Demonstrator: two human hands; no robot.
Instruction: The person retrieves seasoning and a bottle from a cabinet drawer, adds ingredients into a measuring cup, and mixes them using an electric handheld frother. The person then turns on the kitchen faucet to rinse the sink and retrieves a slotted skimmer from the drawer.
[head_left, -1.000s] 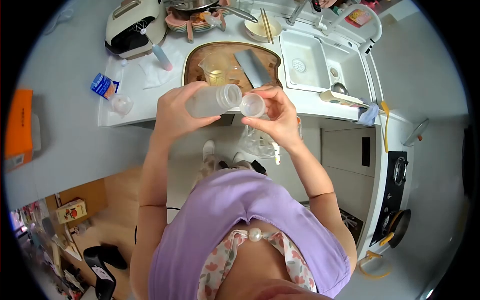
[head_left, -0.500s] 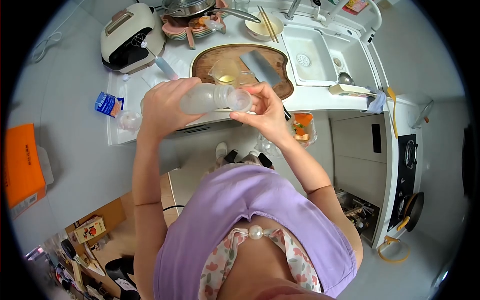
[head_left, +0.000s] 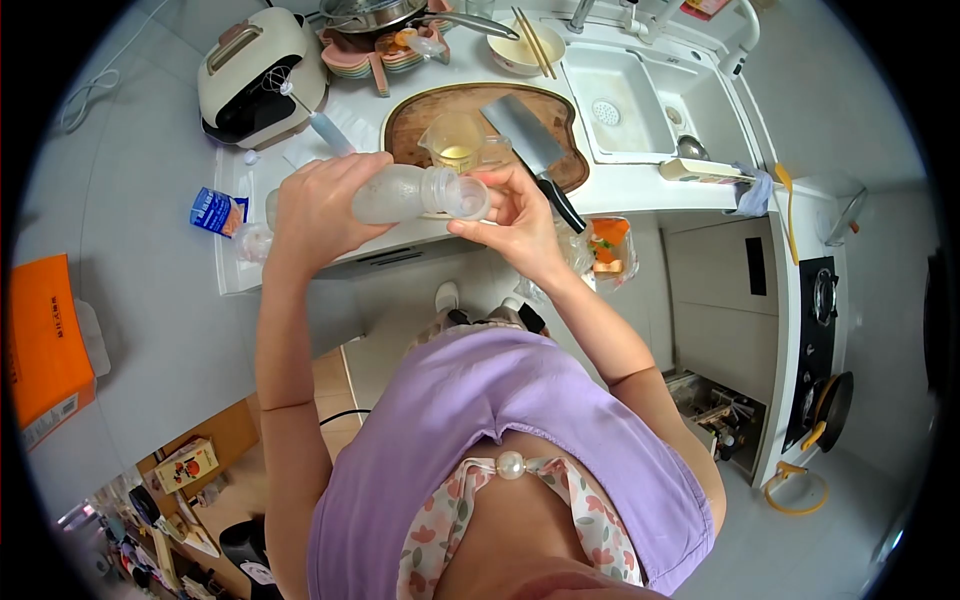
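Note:
My left hand [head_left: 325,205] is wrapped round a frosted clear bottle [head_left: 395,195], which lies nearly sideways above the counter's front edge. At the bottle's mouth, my right hand [head_left: 518,218] pinches a small clear cap [head_left: 469,198] between thumb and fingers. Whether the cap touches the neck I cannot tell. Just beyond the hands, a glass measuring cup [head_left: 455,140] with some yellow liquid stands on a wooden cutting board [head_left: 410,120]. A cleaver [head_left: 525,133] lies on the board's right side, its black handle pointing toward me.
Left of the board lie a handheld whisk [head_left: 328,130] and a blue packet [head_left: 217,211]; a cream appliance [head_left: 255,75] stands behind. At the back are a pan [head_left: 370,14] and a bowl with chopsticks [head_left: 520,55]. A double sink [head_left: 615,105] is right. Below the counter sits a food-scrap container [head_left: 612,250].
Both hands, with the bottle and cap, have shifted slightly left. The cleaver's handle now shows more fully beside my right hand. The view has moved a little.

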